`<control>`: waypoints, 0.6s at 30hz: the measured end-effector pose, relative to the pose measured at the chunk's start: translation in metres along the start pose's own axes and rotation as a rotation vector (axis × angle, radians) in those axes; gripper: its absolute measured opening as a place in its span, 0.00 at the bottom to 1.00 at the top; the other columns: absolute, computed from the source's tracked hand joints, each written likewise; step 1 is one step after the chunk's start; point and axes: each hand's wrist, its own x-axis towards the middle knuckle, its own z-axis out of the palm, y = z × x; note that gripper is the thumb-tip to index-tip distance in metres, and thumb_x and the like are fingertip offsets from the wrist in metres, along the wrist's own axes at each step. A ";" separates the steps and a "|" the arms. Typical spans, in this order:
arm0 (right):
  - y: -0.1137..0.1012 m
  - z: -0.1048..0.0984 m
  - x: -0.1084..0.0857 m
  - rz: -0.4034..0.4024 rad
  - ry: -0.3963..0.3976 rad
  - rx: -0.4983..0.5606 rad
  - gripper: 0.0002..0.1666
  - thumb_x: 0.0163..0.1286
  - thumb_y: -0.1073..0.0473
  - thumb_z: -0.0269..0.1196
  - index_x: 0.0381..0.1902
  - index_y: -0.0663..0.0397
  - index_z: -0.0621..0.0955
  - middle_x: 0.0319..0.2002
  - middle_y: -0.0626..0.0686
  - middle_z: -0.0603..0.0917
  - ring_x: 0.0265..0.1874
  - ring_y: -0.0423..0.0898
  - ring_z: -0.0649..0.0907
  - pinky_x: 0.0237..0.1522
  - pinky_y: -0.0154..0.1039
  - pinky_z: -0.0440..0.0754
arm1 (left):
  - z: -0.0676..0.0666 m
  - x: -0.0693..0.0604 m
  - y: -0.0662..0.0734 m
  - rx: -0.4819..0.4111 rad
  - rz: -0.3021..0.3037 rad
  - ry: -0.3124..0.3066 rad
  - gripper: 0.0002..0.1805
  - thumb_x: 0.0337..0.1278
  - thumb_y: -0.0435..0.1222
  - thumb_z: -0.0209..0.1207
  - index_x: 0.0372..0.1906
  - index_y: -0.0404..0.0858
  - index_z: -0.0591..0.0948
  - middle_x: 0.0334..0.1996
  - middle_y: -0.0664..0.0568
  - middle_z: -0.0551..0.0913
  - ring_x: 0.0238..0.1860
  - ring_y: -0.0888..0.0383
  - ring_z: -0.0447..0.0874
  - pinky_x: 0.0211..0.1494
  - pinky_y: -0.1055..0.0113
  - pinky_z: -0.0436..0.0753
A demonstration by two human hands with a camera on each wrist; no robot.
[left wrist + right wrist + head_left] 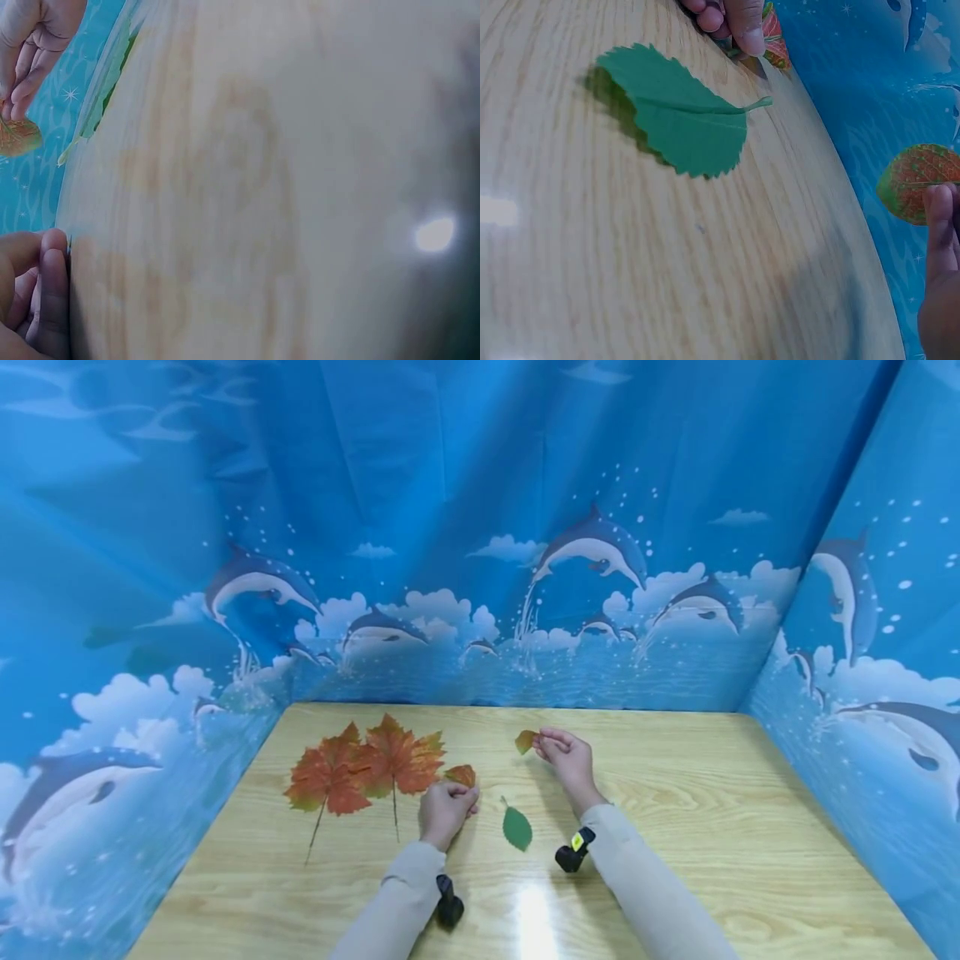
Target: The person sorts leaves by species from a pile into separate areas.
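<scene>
In the head view my left hand [446, 812] pinches a small orange-red leaf [461, 775] just right of two large red-orange maple leaves [327, 774] [397, 755] with dark stems. My right hand [568, 760], farther back and to the right, pinches a small orange-green leaf [526, 742] at its edge. Between the two hands a green leaf [517, 828] lies on the table. The right wrist view shows that green leaf [686, 112] close up, with toothed edges, and the right hand's leaf [916, 184] between thumb and finger.
The wooden table [675, 793] is backed and flanked by blue cloth [480, 460] printed with dolphins and clouds. A black device is strapped at each wrist [448, 902] [574, 852]. A bright light reflection lies near the table's front.
</scene>
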 end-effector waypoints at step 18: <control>0.010 -0.001 -0.011 0.036 -0.017 0.005 0.18 0.65 0.62 0.64 0.53 0.61 0.80 0.37 0.51 0.88 0.43 0.47 0.86 0.43 0.35 0.83 | 0.000 -0.001 -0.001 -0.005 0.010 -0.006 0.09 0.54 0.42 0.67 0.26 0.41 0.86 0.15 0.59 0.83 0.18 0.64 0.80 0.31 0.66 0.77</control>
